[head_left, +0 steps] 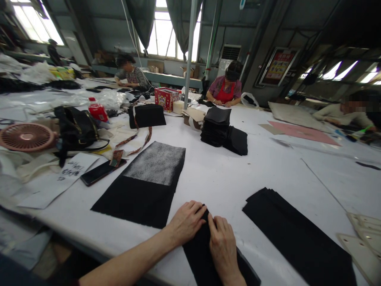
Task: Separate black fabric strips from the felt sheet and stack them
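Note:
At the near edge of the table, my left hand (188, 223) has its fingers bent and pressed together on the far end of a black fabric piece (198, 254). My right hand (222, 244) grips the same end from the right, its index finger close to the left fingertips. Both thumbs are mostly hidden. The strip runs toward me beneath my hands and out of the frame. To the left lies a black sheet (139, 198) with a speckled grey upper half. A stack of long black pieces (300, 234) rests on the right.
Farther back stand a pile of folded black pieces (216, 127) and a black pouch (147, 116). A phone (101, 173), a pink fan (26, 137), a black bag (76, 127) and a red bottle (98, 110) crowd the left. Cream panels (361, 254) lie far right. Several people work beyond.

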Motion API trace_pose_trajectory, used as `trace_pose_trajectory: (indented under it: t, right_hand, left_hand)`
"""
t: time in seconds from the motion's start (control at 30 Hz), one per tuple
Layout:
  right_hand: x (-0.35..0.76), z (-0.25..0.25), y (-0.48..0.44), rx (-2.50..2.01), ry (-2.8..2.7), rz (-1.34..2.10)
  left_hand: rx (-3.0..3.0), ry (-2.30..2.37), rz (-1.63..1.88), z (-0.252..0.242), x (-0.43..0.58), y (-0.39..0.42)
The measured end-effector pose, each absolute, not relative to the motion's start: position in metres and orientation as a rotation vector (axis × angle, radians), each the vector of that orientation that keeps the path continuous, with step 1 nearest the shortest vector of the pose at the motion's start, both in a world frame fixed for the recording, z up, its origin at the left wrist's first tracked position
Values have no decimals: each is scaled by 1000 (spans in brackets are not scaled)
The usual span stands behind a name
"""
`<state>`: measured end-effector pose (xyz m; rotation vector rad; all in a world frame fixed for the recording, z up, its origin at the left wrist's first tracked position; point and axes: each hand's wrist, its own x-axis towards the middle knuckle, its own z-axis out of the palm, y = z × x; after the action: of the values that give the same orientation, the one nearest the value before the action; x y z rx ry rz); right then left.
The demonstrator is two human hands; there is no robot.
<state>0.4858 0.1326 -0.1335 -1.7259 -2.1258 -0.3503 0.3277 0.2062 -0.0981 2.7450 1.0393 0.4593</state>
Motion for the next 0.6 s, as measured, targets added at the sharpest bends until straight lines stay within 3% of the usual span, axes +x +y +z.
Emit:
trace_pose_trajectory:
  t: [0.6]
  right_hand:
    - [490, -134, 133, -1748, -2009, -178]
  left_hand:
    - [2975, 929, 308, -88, 328, 207]
